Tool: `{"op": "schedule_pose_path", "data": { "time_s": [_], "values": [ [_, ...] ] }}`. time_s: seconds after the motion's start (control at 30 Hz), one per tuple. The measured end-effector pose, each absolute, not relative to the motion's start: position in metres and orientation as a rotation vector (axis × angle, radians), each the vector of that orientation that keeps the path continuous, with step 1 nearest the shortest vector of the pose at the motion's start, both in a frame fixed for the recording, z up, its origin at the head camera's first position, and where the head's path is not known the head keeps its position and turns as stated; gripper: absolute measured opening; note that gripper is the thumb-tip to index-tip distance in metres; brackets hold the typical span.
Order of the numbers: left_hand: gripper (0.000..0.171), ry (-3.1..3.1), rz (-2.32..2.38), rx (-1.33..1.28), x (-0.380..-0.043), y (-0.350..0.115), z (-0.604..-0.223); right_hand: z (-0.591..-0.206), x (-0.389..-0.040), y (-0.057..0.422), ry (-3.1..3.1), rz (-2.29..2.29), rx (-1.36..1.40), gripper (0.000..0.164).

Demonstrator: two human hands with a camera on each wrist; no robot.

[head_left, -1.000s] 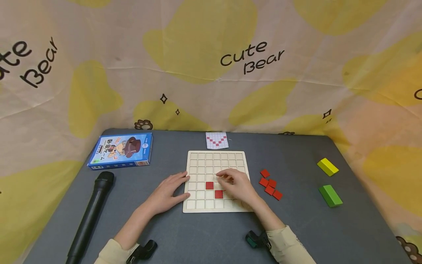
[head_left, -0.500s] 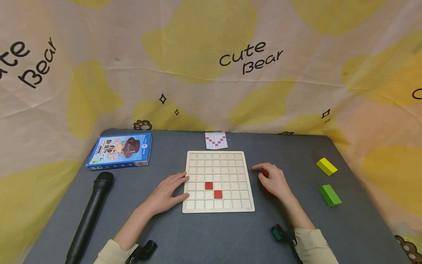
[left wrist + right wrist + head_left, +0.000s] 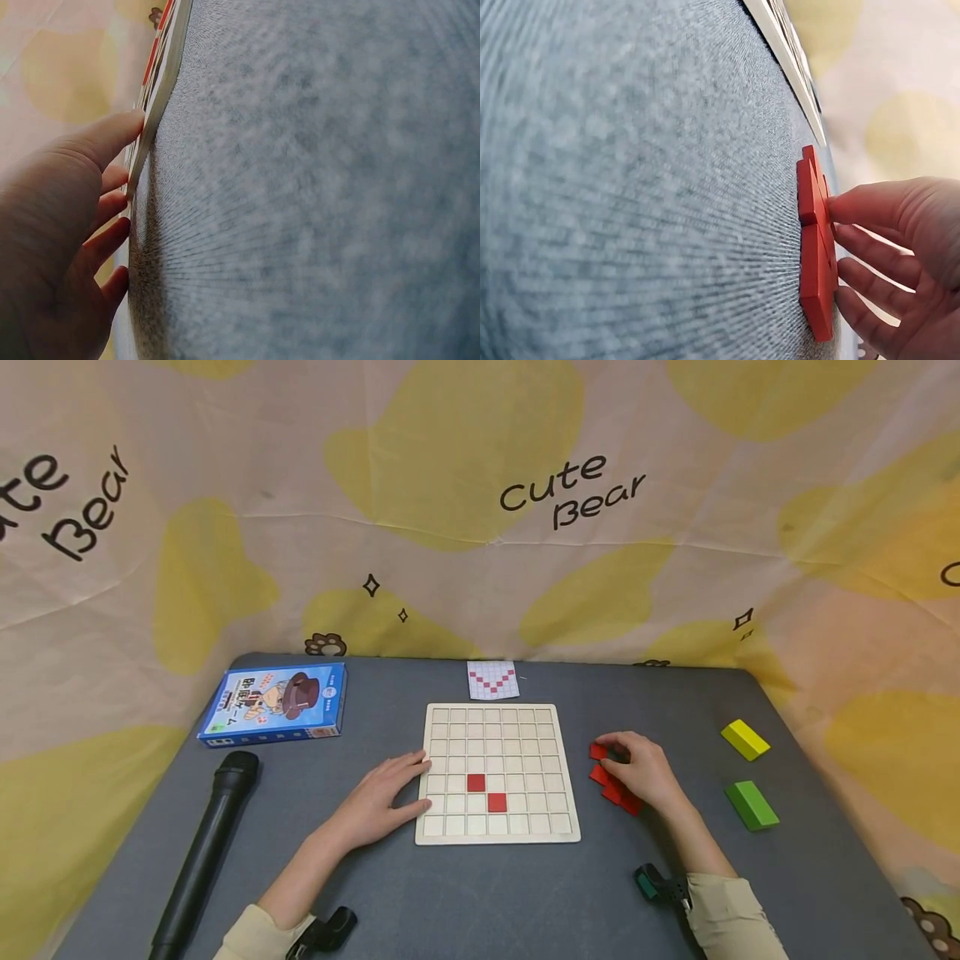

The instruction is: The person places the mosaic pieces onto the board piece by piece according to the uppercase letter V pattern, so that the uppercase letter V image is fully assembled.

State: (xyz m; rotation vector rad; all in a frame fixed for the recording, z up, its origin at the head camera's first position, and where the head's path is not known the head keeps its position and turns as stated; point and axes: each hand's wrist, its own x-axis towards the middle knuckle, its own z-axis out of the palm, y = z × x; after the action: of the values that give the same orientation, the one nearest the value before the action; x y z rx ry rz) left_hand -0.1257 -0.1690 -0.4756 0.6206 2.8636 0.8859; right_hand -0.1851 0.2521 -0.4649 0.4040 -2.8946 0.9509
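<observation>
My left hand (image 3: 378,797) rests at the left edge of a cream gridded board (image 3: 457,837), fingers spread and fingertips right on the rim. The left wrist view shows the thumb and fingers (image 3: 112,247) along the edge of this board. On the grid lie two red square tiles, an upper one (image 3: 476,783) and a lower one (image 3: 497,802), set diagonally. Right of the board, my right hand (image 3: 645,772) has its thumb and index finger at opposite edges of a loose red tile (image 3: 597,751). Several more red tiles (image 3: 817,277) lie under that hand, partly hidden.
A small pattern card (image 3: 492,680) lies beyond the board. At the left are a blue box (image 3: 273,703) and a black microphone (image 3: 206,852). Yellow (image 3: 746,740) and green (image 3: 752,806) blocks stand at the right. A printed cloth (image 3: 450,510) hangs behind the table.
My right hand has moved right, from over the board to the loose red tiles, and its thumb and index finger have come to the farthest tile. My left hand has stayed in place.
</observation>
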Motion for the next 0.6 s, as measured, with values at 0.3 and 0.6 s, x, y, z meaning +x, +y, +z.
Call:
{"op": "schedule_pose_path", "data": {
  "time_s": [0.3, 0.6],
  "values": [
    [0.064, 2.861, 0.883, 0.618, -0.125, -0.169, -0.477, -0.467, -0.186, 0.251, -2.875, 0.93, 0.398, 0.029],
    [0.063, 2.873, 0.906, 0.658, -0.125, -0.17, -0.475, -0.465, -0.187, 0.233, -2.836, 1.071, 0.377, 0.032]
  ]
}}
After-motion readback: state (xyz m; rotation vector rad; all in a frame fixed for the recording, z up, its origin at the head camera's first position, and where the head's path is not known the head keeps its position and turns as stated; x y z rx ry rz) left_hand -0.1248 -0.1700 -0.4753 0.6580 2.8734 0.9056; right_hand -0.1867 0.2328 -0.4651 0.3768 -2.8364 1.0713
